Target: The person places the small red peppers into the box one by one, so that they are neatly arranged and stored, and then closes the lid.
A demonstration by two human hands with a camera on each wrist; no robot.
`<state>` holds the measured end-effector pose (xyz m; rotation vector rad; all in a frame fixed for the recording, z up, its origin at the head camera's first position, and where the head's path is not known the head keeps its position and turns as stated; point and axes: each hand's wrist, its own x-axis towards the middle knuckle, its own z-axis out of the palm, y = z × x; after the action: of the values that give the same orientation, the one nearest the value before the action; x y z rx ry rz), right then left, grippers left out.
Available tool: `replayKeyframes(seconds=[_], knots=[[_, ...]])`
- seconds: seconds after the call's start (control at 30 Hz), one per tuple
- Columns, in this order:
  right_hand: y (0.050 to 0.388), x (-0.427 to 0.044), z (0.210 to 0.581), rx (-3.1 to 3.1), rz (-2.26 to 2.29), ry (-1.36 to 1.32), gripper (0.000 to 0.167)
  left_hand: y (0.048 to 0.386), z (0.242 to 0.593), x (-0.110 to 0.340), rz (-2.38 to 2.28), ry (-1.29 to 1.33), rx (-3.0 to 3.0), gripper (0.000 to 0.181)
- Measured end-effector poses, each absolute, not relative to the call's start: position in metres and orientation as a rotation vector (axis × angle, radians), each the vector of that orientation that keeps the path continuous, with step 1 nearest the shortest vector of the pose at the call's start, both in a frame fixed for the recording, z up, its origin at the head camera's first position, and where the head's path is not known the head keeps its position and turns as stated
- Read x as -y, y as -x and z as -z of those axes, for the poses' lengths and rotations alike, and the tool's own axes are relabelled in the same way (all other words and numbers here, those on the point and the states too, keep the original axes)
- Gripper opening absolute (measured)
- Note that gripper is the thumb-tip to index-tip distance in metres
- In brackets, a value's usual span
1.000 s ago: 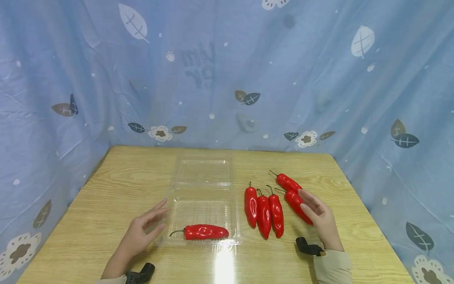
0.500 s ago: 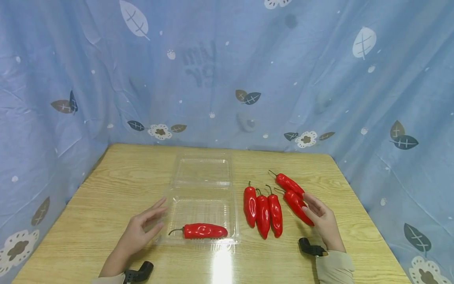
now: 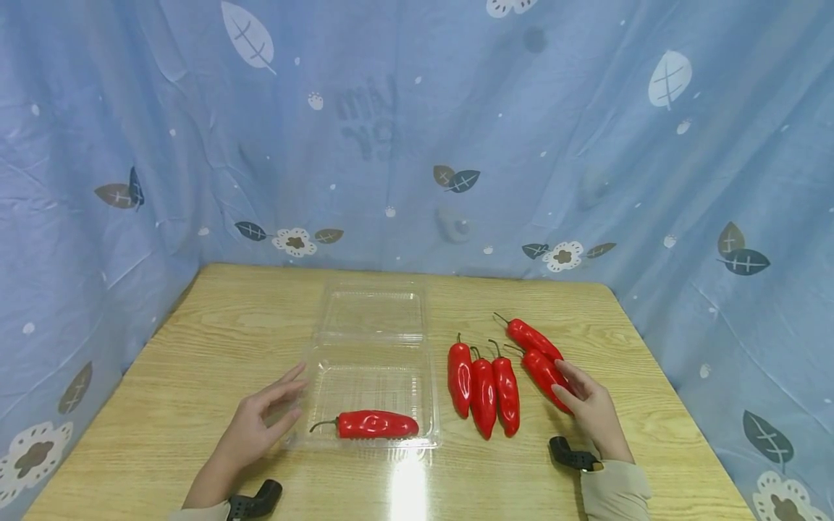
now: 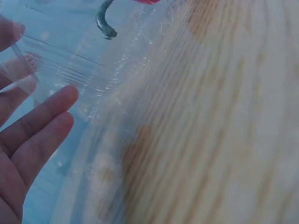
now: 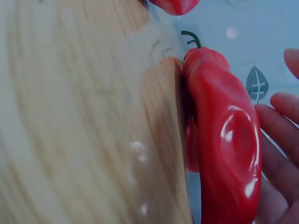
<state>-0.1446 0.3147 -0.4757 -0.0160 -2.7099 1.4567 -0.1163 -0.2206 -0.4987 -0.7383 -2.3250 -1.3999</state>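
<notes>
the left hand (image 3: 254, 430), fingers apart and gripping nothing, is just beside a clear plastic container (image 3: 371, 387); one red pepper (image 3: 376, 425) lies along its near wall. toward the table's (image 3: 658, 434) right edge, the right hand (image 3: 591, 412) has loosely spread fingers at another pepper (image 3: 542, 373), which looks light, firm and slippery, best held around its thick middle. three peppers (image 3: 483, 398) lie between; one last pepper (image 3: 533, 339) lies farthest.

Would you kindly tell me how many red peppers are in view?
6: one pepper in the clear container, three peppers side by side to its right, two peppers near the right hand. No others seem hidden.
</notes>
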Motion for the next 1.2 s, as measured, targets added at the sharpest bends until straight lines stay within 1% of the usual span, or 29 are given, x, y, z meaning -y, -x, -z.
replayKeyframes(seconds=[0.27,0.57,0.93,1.2], knots=[[0.146,-0.313,0.475,2.762,-1.469,0.073,0.061,0.116,0.496,0.219,1.401,0.75,2.336,0.041],[0.15,-0.317,0.484,2.858,-1.295,0.06,0.059,0.115,0.492,0.218,1.372,0.746,2.32,0.039],[0.151,-0.317,0.485,2.896,-1.292,0.076,0.064,0.114,0.491,0.218,1.378,0.724,2.332,0.038],[0.151,-0.316,0.486,2.877,-1.279,0.085,0.061,0.114,0.493,0.218,1.38,0.706,2.338,0.04]])
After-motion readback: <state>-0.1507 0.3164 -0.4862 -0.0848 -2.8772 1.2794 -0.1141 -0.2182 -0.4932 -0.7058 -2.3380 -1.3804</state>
